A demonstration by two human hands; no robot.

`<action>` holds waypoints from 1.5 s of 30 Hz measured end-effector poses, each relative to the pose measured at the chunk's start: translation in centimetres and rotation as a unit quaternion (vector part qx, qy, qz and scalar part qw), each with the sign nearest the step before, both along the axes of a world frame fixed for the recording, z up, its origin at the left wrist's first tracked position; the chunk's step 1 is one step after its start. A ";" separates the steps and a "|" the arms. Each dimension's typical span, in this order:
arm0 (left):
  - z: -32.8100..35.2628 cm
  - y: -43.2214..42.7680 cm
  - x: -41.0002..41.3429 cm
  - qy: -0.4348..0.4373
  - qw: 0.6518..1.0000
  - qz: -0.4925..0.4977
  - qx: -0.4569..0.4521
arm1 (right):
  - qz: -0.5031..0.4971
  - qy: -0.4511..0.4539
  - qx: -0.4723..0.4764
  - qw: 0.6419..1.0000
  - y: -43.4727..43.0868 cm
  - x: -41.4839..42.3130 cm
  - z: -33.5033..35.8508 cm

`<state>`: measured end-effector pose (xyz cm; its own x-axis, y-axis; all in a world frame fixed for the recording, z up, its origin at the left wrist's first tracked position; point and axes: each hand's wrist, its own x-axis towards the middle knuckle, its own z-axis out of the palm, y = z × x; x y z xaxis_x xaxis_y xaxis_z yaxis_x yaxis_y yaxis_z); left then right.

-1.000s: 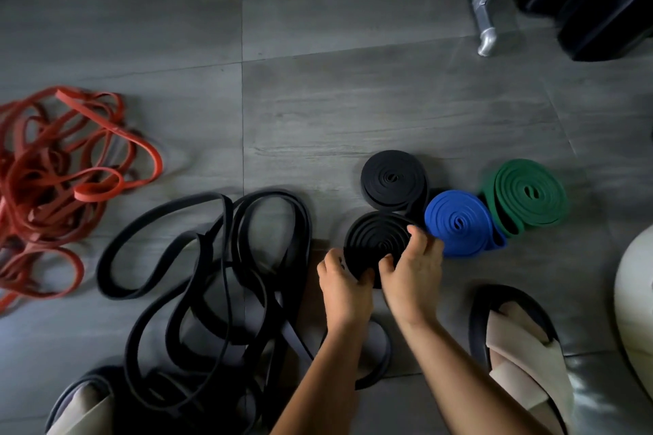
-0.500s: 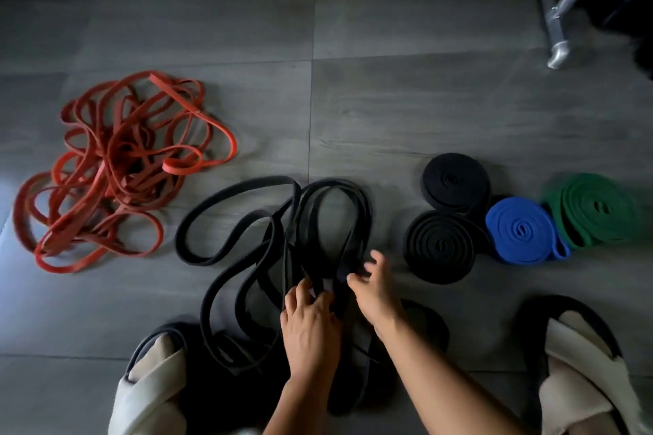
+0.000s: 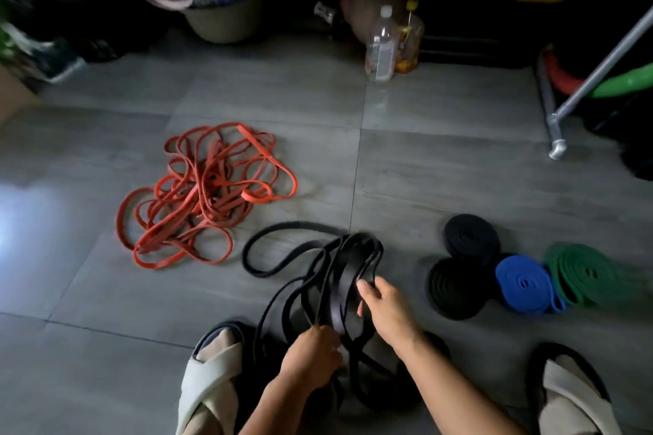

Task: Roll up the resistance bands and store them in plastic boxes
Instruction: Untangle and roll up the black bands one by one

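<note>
At the far side of the floor (image 3: 441, 159) stands one grey bucket (image 3: 226, 23). Its contents are too blurred to name. Near it stand two bottles just beside each other, a clear bottle (image 3: 383, 46) and an amber bottle (image 3: 410, 41), with labels too small to read.

To your right lie four rolled bands in a close cluster: a far black roll (image 3: 471, 235), a near black roll (image 3: 457, 288), one blue roll (image 3: 524, 282) and one green roll (image 3: 588, 275). A red tangle (image 3: 208, 194) lies apart on your left, its bands too knotted to count.

The loose black bands (image 3: 348, 272) lie in front of you between your two sandals, the left sandal (image 3: 212, 381) and the right sandal (image 3: 565, 395). Your left grip (image 3: 314, 357) curls round a bunch of their strands, and your right grip (image 3: 385, 307) holds a wide strand with the thumb over it.
</note>
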<state>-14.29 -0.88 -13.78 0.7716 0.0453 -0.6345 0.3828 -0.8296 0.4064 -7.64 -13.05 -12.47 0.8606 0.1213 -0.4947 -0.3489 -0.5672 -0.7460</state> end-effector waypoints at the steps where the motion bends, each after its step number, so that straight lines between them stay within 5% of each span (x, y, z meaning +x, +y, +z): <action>1: 1.3 0.3 0.1 0.001 1.000 -0.004 -0.014 | 0.037 -0.019 -0.024 0.999 -0.2 -0.2 1.1; 5: 7.6 2.0 1.2 -0.098 0.993 0.054 -0.042 | 0.148 -0.123 -0.136 0.972 -1.2 -0.9 7.4; 9: 15.5 2.8 2.2 -0.185 0.979 0.068 -0.058 | 0.231 -0.131 -0.113 0.957 -2.5 -1.4 15.3; 15: 25.4 0.2 0.2 -0.253 0.950 -0.010 -0.181 | 0.234 -0.154 0.103 0.954 -4.5 -2.7 26.9; 19: 30.5 -1.5 -1.3 -0.368 0.879 0.084 -0.292 | 0.227 -0.218 0.184 0.931 -5.4 -3.5 33.0; 23: 33.0 -1.7 -2.6 -0.360 0.824 0.126 -0.418 | 0.185 -0.227 0.217 0.931 -7.1 -4.3 33.7; 29: 32.0 -2.4 -2.0 -0.301 0.853 0.054 -0.424 | 0.197 -0.155 0.250 0.935 -7.9 -6.3 29.8; 33: 32.1 -1.8 -0.9 -0.284 0.847 0.069 -0.443 | 0.175 -0.194 0.243 0.934 -7.5 -5.1 29.4; 39: 31.5 -2.4 0.0 -0.222 0.845 0.118 -0.472 | 0.202 -0.263 0.085 0.939 -6.8 -4.4 28.1; 42: 31.1 -2.9 0.2 -0.245 0.850 0.156 -0.440 | 0.211 -0.255 0.096 0.939 -7.0 -4.6 28.0; 45: 31.0 -3.2 0.2 -0.223 0.816 0.218 -0.488 | 0.183 -0.274 0.059 0.942 -7.2 -4.7 27.8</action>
<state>-14.10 -4.04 17.27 0.9808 0.0181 -0.1943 0.1896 0.1466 0.9708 -12.31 -20.24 15.38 0.8731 0.4854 0.0466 0.3092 -0.4771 -0.8227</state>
